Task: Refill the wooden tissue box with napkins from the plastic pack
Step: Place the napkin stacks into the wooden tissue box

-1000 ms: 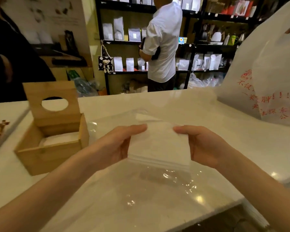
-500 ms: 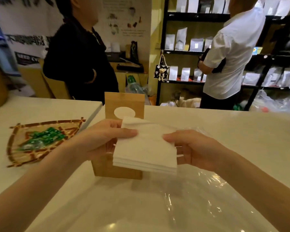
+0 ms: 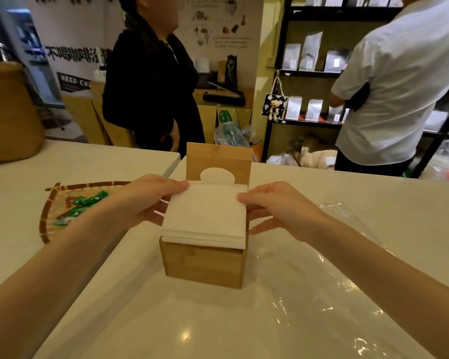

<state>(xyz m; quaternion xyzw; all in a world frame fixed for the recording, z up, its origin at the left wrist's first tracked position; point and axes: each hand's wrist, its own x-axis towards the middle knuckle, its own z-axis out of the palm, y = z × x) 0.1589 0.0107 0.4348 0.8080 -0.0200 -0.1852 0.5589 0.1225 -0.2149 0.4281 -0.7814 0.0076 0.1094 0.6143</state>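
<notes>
Your left hand (image 3: 151, 200) and right hand (image 3: 278, 211) grip white napkin stack (image 3: 205, 216) over open wooden tissue box (image 3: 205, 265); overhanging edges may snag rim, crumple.

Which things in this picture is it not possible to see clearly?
- Inside of the wooden tissue box, head view: covered by the napkin stack.
- Fingers of left hand and right hand: partly under the stack.
- Plastic pack: cut by the lower edge.
- Green packets: print too small.
</notes>
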